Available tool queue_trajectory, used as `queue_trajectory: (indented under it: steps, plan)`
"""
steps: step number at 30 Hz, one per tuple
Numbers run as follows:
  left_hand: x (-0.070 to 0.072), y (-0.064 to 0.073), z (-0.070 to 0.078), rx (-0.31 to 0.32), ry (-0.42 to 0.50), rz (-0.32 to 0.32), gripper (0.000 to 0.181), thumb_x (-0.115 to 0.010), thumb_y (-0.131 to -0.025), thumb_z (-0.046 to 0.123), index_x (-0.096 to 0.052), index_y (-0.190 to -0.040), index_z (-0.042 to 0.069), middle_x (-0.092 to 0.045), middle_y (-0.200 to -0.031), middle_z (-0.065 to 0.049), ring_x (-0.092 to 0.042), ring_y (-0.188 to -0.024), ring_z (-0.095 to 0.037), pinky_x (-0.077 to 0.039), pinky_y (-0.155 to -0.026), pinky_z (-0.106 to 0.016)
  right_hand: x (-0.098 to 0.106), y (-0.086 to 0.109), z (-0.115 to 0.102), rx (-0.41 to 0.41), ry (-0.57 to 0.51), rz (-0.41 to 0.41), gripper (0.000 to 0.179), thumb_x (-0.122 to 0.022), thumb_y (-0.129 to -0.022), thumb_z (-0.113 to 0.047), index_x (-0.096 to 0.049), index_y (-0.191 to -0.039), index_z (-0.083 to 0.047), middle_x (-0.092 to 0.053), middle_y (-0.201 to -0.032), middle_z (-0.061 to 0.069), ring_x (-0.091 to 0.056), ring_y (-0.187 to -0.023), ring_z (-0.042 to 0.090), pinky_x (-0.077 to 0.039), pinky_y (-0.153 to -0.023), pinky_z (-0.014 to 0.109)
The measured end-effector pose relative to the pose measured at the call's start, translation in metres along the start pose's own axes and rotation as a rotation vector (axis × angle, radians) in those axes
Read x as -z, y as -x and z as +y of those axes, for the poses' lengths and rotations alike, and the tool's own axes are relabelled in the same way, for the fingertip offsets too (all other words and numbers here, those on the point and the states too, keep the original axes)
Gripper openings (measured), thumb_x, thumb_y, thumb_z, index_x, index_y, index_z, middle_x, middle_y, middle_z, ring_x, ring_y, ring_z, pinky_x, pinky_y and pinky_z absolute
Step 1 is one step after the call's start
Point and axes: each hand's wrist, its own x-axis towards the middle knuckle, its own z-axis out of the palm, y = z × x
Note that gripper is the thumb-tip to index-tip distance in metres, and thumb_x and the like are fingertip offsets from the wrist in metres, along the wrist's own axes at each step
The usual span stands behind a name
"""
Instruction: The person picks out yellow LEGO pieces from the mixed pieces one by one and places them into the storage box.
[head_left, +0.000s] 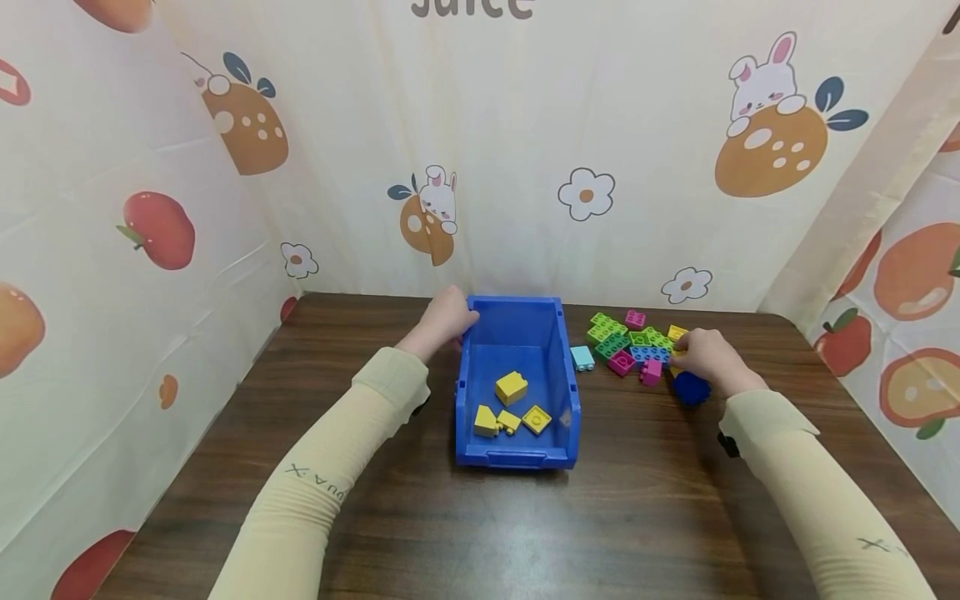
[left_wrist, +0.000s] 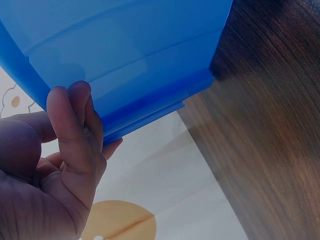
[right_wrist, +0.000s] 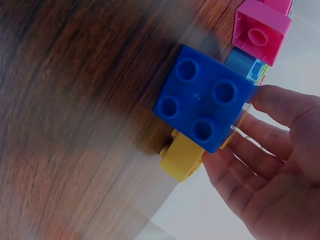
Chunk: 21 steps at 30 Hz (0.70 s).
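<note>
A blue open-front bin (head_left: 517, 457) stands on the table with several yellow bricks (head_left: 512, 388) inside. My left hand (head_left: 447, 315) grips the bin's left side towards the back; fingers and thumb bend around the edge in the left wrist view. Over at the brick pile, my right hand (head_left: 708, 357) reaches down among the bricks at its right end. Close to its fingertips are a dark blue brick (right_wrist: 200, 102) and a yellow brick (right_wrist: 182, 157). The blue brick hides some fingertips, so whether they pinch a brick cannot be told.
Green bricks (head_left: 604, 328), pink bricks (head_left: 651, 372) and a blue brick (head_left: 649, 354) lie in a close group right of the bin. A light turquoise brick (head_left: 582, 358) sits between bin and group. Behind the wooden table (head_left: 525, 533) hangs a printed curtain (head_left: 510, 242).
</note>
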Motion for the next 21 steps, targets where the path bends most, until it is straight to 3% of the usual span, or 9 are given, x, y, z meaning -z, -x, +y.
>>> queue_trajectory:
  steps: [5,9,12,18,21]
  plan:
    - [0.0,-0.001,0.0,0.002,0.0,0.002,0.023,-0.051,-0.096,0.014,-0.057,-0.08,-0.002,-0.058,-0.065,-0.016,-0.07,-0.066,-0.034,-0.055,-0.047,-0.026,0.0,0.0,-0.002,-0.011,0.008,0.001,0.041,-0.064,-0.087,-0.02,-0.06,-0.112,0.013,-0.054,-0.115,0.038,-0.059,-0.092,0.043,-0.05,-0.08,0.063]
    - [-0.001,0.0,0.0,0.007,0.01,0.0,0.022,-0.051,-0.096,0.015,-0.057,-0.082,-0.002,-0.059,-0.067,-0.016,-0.069,-0.063,-0.032,-0.059,-0.058,-0.033,0.001,0.0,-0.002,-0.012,0.007,-0.004,0.039,-0.065,-0.087,-0.019,-0.061,-0.11,0.012,-0.055,-0.113,0.038,-0.06,-0.089,0.041,-0.052,-0.078,0.061]
    - [-0.001,0.0,0.0,0.016,0.028,-0.007,0.021,-0.052,-0.096,0.015,-0.057,-0.085,-0.002,-0.058,-0.069,-0.016,-0.069,-0.062,-0.032,-0.06,-0.065,-0.038,0.002,0.0,-0.002,-0.01,0.006,-0.005,0.036,-0.065,-0.086,-0.017,-0.063,-0.107,0.012,-0.057,-0.111,0.037,-0.061,-0.082,0.036,-0.055,-0.074,0.057]
    - [0.0,0.001,0.001,0.033,0.043,-0.015,0.02,-0.052,-0.096,0.016,-0.056,-0.089,-0.002,-0.058,-0.073,-0.017,-0.07,-0.068,-0.034,-0.06,-0.066,-0.038,0.007,-0.001,-0.004,-0.005,-0.012,-0.023,0.033,-0.064,-0.086,-0.015,-0.063,-0.105,0.012,-0.06,-0.105,0.033,-0.06,-0.069,0.026,-0.058,-0.06,0.04]
    - [0.0,0.001,0.001,0.029,0.041,-0.01,0.02,-0.052,-0.096,0.016,-0.056,-0.089,-0.002,-0.058,-0.073,-0.018,-0.07,-0.067,-0.033,-0.06,-0.066,-0.037,0.01,-0.001,-0.005,0.004,-0.006,-0.029,0.032,-0.064,-0.086,-0.015,-0.064,-0.104,0.012,-0.061,-0.103,0.032,-0.06,-0.069,0.025,-0.058,-0.061,0.041]
